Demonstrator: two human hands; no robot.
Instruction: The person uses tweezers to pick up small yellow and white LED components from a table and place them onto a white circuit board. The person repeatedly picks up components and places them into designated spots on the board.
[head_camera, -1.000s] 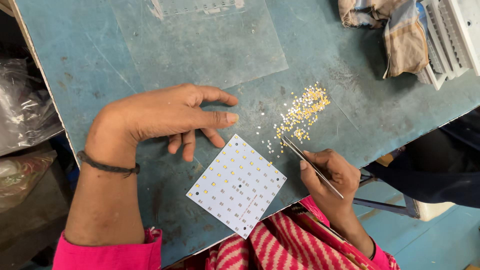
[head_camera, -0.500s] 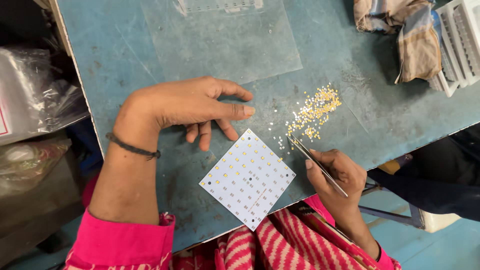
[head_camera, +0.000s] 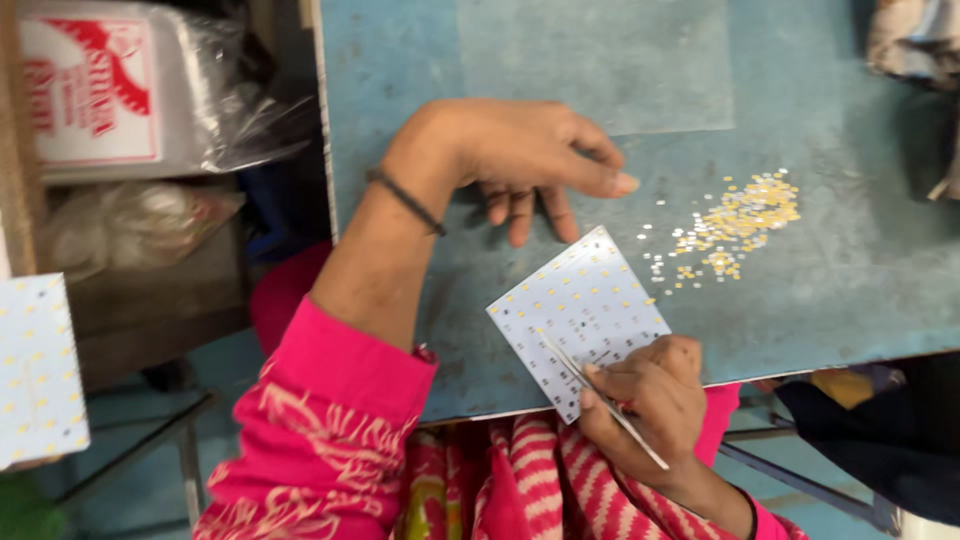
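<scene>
A white square circuit board (head_camera: 580, 305) dotted with small yellow chips lies tilted on the blue-green table (head_camera: 850, 280). My right hand (head_camera: 645, 395) holds thin metal tweezers (head_camera: 600, 398), their tips resting on the board's lower part. My left hand (head_camera: 520, 155) lies flat on the table just above the board, fingers pointing right, with a dark band on the wrist. A loose pile of tiny yellow components (head_camera: 740, 220) is scattered to the right of the board.
A clear plastic sheet (head_camera: 600, 60) lies on the table's far side. Left of the table sit a plastic-wrapped box (head_camera: 120, 90), bags, and another white dotted board (head_camera: 35, 365). Crumpled cloth (head_camera: 920, 60) sits at the top right. A dark sleeve (head_camera: 880, 430) shows at lower right.
The view has swung left, so everything sits further right. My right hand has brought the tweezers from beside the component pile down onto the board. My left hand has stayed put.
</scene>
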